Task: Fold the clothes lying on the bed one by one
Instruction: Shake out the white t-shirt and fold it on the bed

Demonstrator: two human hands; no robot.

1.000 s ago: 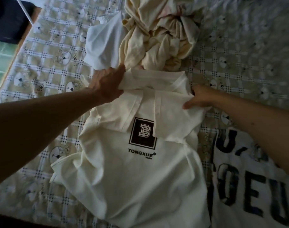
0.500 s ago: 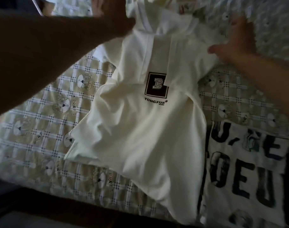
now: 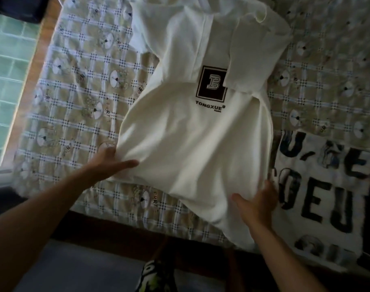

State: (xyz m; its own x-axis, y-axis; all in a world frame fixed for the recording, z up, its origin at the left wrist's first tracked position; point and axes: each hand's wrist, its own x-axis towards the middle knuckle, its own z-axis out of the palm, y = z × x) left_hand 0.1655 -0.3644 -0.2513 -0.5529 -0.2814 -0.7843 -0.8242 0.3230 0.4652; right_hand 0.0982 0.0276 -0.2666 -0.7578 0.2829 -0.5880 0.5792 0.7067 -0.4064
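A cream T-shirt (image 3: 186, 140) with a dark square logo and the word TONGXUE lies on the checked bed sheet (image 3: 74, 98), both sleeves folded in over its chest. My left hand (image 3: 110, 163) grips the lower left corner of the shirt, thumb under the cloth. My right hand (image 3: 256, 204) holds the lower right corner at the hem, which hangs over the bed's front edge.
A white garment with large dark letters (image 3: 321, 194) lies flat to the right, touching the cream T-shirt. More pale clothes (image 3: 232, 5) are at the top edge. The bed's wooden side rail (image 3: 30, 89) and green floor tiles (image 3: 7, 81) are on the left.
Both hands left the shoulders and sleeves at the far end and came down to the hem corners. The view has tilted down toward the bed's near edge.
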